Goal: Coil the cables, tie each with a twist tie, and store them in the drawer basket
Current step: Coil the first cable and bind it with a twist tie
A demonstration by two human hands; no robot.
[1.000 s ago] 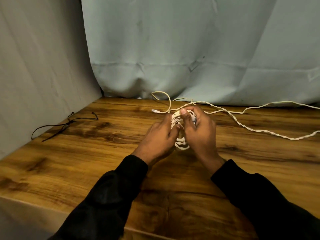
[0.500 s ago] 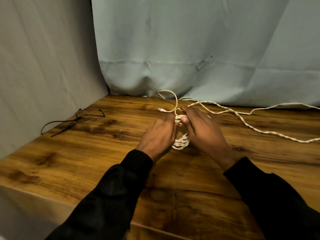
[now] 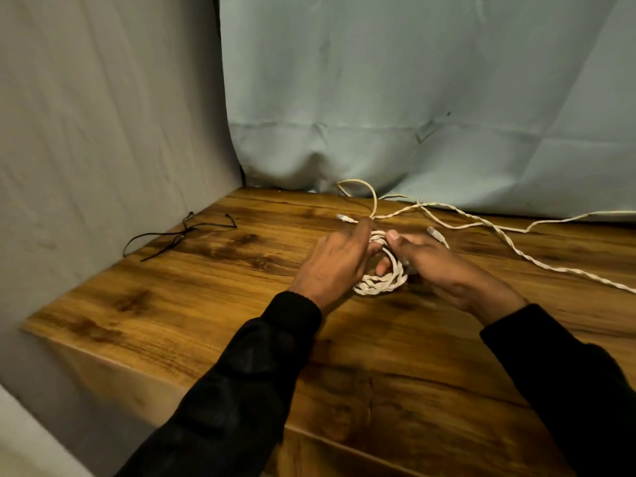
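Head view, item one: cream-white twisted cable, part-coiled (image 3: 380, 282). A small bundle of loops rests on the brown wood-grain worktop (image 3: 172, 304), directly between the two hands. The left hand (image 3: 339, 261) grips the bundle's left side, fingers curled round the loops, thumb tip near the top. The right hand (image 3: 444, 266) holds the right side, fingers bent against the strands; how firmly it pinches cannot be told.

Item two: uncoiled remainder of the cream cable (image 3: 516, 249). It trails from beyond the fingertips away to the right of the right hand, a long run lying loose, with a loop and a plug end (image 3: 344, 218) just past the left hand's fingertips.

Item three: thin black twist ties (image 3: 179, 234), well to the left of the left hand, untouched.

Status, by judgement: coiling is underway and far from complete, since most of the length lies loose. Tying is not begun. No drawer basket appears in this view; storing is yet to do.
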